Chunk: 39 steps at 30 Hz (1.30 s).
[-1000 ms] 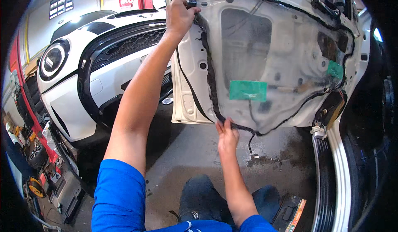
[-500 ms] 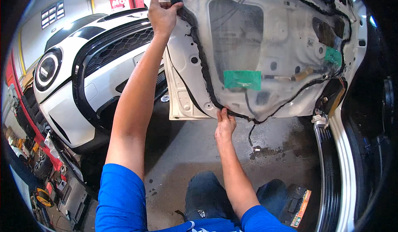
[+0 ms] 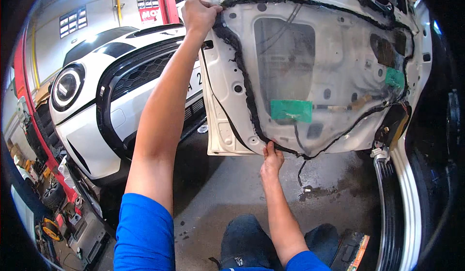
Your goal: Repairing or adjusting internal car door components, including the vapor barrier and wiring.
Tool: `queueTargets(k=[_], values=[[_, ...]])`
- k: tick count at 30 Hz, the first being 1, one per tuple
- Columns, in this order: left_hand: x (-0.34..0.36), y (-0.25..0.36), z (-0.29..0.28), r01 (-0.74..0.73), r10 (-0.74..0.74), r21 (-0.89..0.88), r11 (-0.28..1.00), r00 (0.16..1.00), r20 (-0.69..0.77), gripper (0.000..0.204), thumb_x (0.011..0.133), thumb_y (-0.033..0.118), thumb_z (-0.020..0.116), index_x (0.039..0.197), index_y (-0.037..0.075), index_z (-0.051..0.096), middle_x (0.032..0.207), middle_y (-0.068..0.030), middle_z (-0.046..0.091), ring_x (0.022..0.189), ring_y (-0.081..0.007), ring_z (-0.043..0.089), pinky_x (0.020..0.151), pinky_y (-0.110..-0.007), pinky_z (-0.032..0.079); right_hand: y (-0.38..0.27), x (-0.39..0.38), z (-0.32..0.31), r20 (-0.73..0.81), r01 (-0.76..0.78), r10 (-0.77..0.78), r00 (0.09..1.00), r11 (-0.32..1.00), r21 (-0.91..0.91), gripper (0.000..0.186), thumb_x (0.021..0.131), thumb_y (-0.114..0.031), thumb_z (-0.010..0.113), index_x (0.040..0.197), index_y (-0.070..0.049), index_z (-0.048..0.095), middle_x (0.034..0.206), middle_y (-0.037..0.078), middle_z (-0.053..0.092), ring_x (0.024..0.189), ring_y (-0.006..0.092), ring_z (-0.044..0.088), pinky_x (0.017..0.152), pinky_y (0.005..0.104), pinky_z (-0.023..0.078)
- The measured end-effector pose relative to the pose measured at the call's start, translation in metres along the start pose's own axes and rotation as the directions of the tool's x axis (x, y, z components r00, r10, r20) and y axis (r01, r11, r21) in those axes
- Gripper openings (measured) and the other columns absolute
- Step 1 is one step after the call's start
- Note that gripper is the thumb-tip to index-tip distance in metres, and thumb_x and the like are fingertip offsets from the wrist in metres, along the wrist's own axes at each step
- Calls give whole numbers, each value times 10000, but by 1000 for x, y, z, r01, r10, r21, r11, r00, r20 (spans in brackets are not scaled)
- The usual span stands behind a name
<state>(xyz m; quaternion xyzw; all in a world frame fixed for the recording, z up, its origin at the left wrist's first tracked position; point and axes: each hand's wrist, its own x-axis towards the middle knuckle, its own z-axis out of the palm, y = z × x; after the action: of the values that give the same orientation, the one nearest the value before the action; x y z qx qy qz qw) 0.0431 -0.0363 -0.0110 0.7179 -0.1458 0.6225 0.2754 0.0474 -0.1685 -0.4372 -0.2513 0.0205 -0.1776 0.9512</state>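
A clear plastic sheet (image 3: 334, 43), edged with black sticky sealant, lies over the inner side of a white car door (image 3: 224, 94) with its trim off. My left hand (image 3: 199, 17) has its fingers closed on the sheet's upper left corner. Lower down, my right hand (image 3: 272, 166) pinches the sheet's bottom edge near its lower left corner, fingertips on the black sealant. A green tape patch (image 3: 291, 111) sits low on the sheet, and a smaller green patch (image 3: 395, 78) is near its right side. Below the bottom edge dangles a thin black cable (image 3: 300, 173).
Beyond my left arm stands a white car (image 3: 92, 140) with a round headlight. At right, the door sill (image 3: 409, 198) and a wiring boot run down. An orange-edged box (image 3: 356, 254) lies beside my knee. Tools and a yellow reel (image 3: 51, 230) are at far left.
The door and car now appear lower and slightly farther right in view. Both hands keep their places on the sheet's edge, with the left fingers slightly more closed at the corner.
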Motion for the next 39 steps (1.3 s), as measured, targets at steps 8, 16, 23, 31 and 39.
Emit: queueTargets(k=[8,16,23,31,39], values=[[-4,-25,21,-240,280,153,959,891,-358,107,715,72,719,775,-2,672,744,-79,668,663,-167,646,663,-284,509,3,4,1,62,-18,20,998,999,-47,247,815,-196,696,1027,-85,633,892,-31,609,773,55,549,672,187,459],[-61,-8,20,-648,664,356,673,741,94,711,869,343,530,1424,43,201,1485,-185,162,1380,-343,131,1090,-560,83,4,13,-8,63,-33,41,997,991,-126,195,828,-187,688,1000,-105,654,814,-55,582,668,36,508,604,166,442],[-53,-38,28,-656,582,414,631,753,307,687,928,387,384,1448,46,91,1515,-148,43,1402,-291,42,1112,-500,-3,-7,1,8,-67,-59,56,996,998,-35,144,812,-155,707,875,-36,658,720,-38,556,606,59,443,552,210,356],[-87,-20,31,-664,616,461,589,738,276,647,897,285,498,1439,97,201,1501,-152,140,1383,-334,136,1089,-560,53,12,17,-4,-7,7,-8,1000,994,-112,199,802,-121,712,959,-9,660,678,-45,532,568,60,421,511,207,312],[-193,-27,38,-788,490,218,576,547,679,683,859,319,544,1422,77,243,1496,-162,150,1394,-301,109,1107,-516,78,11,2,2,-56,5,-8,998,998,-65,234,807,-113,707,1003,3,654,882,-17,609,761,66,513,695,207,396]])
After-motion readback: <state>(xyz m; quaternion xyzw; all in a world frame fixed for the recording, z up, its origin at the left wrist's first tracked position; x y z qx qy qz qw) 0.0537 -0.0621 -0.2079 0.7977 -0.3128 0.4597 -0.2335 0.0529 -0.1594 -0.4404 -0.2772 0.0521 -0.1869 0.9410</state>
